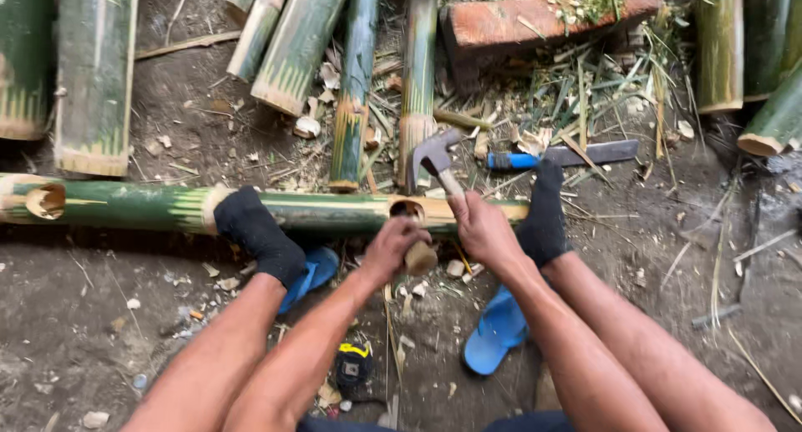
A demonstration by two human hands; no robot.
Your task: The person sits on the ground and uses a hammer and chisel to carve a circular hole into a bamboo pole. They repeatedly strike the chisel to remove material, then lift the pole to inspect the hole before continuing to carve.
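Bamboo pole (pixel 334 210): lies flat on the dirt ground (pixel 100 315), running left to right just in front of the person; a hole (pixel 407 208) is cut in its upper side near the middle.
Feet: 2 feet in black socks press on the pole, left foot (pixel 259 236) left of the hole, right foot (pixel 543 219) right of it; judged, this pins the pole against rolling.
Left hand (pixel 391 248): grip clenched around a short wooden-handled tool (pixel 420 258) set just below the hole; its working end is hidden.
Right hand (pixel 480 227): grip closed on the handle of a claw hammer (pixel 434 158), head raised above and behind the hole, poised over the tool.
Sandals: 2 blue sandals (pixel 493 332) lie off the feet, on the near side of the pole.
Tape measure (pixel 353 367): on the ground between the forearms, apart from the work.
Knife (pixel 568 156): blue-handled blade beyond the pole, near the right foot.
Open room: bare ground to the left and near side; beyond the pole, cut bamboo pieces (pixel 355 81), a brick (pixel 543 18) and shavings crowd close.
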